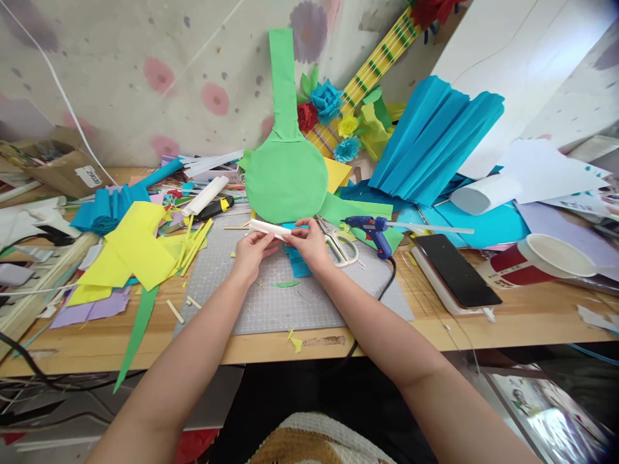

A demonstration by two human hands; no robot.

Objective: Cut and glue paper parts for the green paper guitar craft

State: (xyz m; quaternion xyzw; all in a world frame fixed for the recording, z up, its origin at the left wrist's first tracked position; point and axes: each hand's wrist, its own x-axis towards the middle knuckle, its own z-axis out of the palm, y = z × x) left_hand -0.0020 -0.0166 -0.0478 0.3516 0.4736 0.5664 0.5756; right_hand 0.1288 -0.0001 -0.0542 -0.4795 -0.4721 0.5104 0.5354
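Both hands hold a small rolled white paper strip (269, 229) above the grey cutting mat (271, 296). My left hand (251, 252) pinches its left part with closed fingers. My right hand (308, 243) pinches its right end, fingers curled over a folded blue paper piece (296, 263) lying on the mat. Just behind the roll lies a large green paper cutout (286, 169) with a round body and a long neck. White-handled scissors (338, 246) rest right of my right hand, and a blue glue gun (371, 231) lies beyond them.
Yellow paper sheets (135, 248) and strips lie left of the mat, with blue crepe (109, 207) behind. At right are pleated blue paper (435, 138), a black phone (454, 270) and a tipped red paper cup (536, 259). The glue gun's black cord (387, 283) crosses the mat's right edge.
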